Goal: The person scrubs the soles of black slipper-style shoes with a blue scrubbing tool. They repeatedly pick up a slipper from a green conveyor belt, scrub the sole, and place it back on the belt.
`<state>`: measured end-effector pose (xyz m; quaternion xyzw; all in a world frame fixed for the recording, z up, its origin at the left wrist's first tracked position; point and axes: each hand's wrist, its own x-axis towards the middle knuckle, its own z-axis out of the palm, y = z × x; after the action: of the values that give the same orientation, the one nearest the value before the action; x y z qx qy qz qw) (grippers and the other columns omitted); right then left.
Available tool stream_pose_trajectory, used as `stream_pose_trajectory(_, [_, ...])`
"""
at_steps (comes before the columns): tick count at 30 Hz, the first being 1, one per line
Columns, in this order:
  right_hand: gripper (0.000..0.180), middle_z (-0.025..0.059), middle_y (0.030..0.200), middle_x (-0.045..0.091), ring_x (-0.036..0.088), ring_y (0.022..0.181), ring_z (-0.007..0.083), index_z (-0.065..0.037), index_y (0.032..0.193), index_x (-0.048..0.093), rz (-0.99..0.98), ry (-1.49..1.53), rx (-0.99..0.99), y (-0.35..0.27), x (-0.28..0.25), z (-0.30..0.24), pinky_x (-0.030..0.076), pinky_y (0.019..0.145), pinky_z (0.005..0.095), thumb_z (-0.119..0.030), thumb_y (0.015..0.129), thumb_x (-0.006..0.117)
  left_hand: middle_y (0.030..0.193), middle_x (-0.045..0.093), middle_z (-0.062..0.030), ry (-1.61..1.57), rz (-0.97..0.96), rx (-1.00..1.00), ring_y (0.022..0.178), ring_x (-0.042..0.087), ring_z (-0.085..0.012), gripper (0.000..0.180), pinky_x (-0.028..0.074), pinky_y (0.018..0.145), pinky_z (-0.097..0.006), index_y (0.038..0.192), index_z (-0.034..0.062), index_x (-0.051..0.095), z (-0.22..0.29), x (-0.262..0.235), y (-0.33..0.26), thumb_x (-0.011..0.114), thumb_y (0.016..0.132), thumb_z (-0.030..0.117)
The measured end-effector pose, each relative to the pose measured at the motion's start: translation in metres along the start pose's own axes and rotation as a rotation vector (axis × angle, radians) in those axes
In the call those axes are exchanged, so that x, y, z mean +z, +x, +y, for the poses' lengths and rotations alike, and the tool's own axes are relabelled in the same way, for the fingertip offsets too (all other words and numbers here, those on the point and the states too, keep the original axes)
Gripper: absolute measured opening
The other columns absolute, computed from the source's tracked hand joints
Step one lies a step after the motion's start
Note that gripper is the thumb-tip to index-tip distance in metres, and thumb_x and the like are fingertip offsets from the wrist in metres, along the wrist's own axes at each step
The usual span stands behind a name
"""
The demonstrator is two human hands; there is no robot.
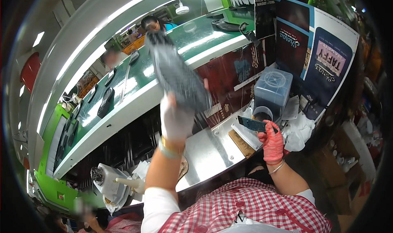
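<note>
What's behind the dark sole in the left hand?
The green belt and its white edge show either side of the blurred sole, with a person beyond its tip; whatever lies directly behind is covered.

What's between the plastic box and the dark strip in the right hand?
In the head view, a round cup shows between the plastic box and the dark strip.

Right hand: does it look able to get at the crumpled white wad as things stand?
Probably yes: the wad lies close beside the right hand, with nothing visible between them. That hand grips a dark flat object, though, so it likely must free its fingers first.
</note>
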<state>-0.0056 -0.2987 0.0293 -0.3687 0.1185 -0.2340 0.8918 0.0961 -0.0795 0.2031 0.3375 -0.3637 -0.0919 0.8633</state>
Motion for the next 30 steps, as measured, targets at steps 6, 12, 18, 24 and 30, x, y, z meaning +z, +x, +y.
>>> stream_pose_trajectory(6, [0.028, 0.0004, 0.074, 0.056, 0.056, 0.058, 0.0102, -0.006, 0.105, 0.058, -0.015, -0.038, -0.033, -0.011, 0.012, 0.002, 0.039, 0.052, 0.0197, -0.026, 0.088, 0.063, 0.127, 0.044, -0.0222, 0.139, 0.407, -0.241, 0.103, 0.055, -0.0381, 0.058, 0.048, 0.088, -0.047, 0.140, 0.0053, 0.023, -0.003, -0.056, 0.088, 0.049, 0.093, 0.027])
stream_pose_trajectory(12, [0.025, -0.0004, 0.076, 0.056, 0.055, 0.057, 0.0099, -0.006, 0.103, 0.059, -0.013, -0.009, 0.032, 0.000, -0.005, 0.011, 0.039, 0.051, 0.0189, -0.025, 0.087, 0.064, 0.114, 0.058, -0.0125, 2.140, 0.422, 0.483, 0.108, 0.053, -0.0270, 0.031, 0.039, 0.096, -0.038, 0.112, 0.0080, 0.059, 0.134, -0.191, 0.038, 0.052, 0.087, 0.024])
stream_pose_trajectory(18, [0.024, 0.0007, 0.075, 0.058, 0.053, 0.054, 0.0085, -0.006, 0.102, 0.060, 0.006, -0.166, 0.054, 0.000, -0.003, 0.019, 0.039, 0.051, 0.0196, -0.026, 0.089, 0.061, 0.125, 0.053, -0.0209, 2.364, 1.254, -0.480, 0.118, 0.049, -0.0337, 0.078, 0.037, 0.100, -0.037, 0.128, 0.0048, 0.049, 0.270, -0.258, -0.018, 0.070, 0.067, 0.048])
stream_pose_trajectory(24, [0.025, -0.0001, 0.074, 0.057, 0.052, 0.054, 0.0076, -0.007, 0.101, 0.060, 0.003, -0.161, 0.058, -0.004, 0.010, 0.034, 0.040, 0.050, 0.0188, -0.028, 0.088, 0.062, 0.125, 0.053, -0.0214, 2.096, 0.993, -0.576, 0.116, 0.051, -0.0311, 0.079, 0.038, 0.097, -0.032, 0.124, -0.0034, 0.052, 0.296, -0.281, -0.016, 0.073, 0.065, 0.045])
stream_pose_trajectory(30, [0.025, -0.0017, 0.078, 0.057, 0.054, 0.055, 0.0068, -0.007, 0.104, 0.059, -0.044, -0.222, 0.025, -0.010, 0.024, 0.025, 0.041, 0.051, 0.0184, -0.028, 0.089, 0.060, 0.101, 0.059, -0.0057, 1.229, 1.080, 0.314, 0.089, 0.055, -0.0114, 0.054, 0.046, 0.076, -0.026, 0.119, 0.0006, 0.056, 0.282, -0.259, -0.045, 0.069, 0.077, 0.031])
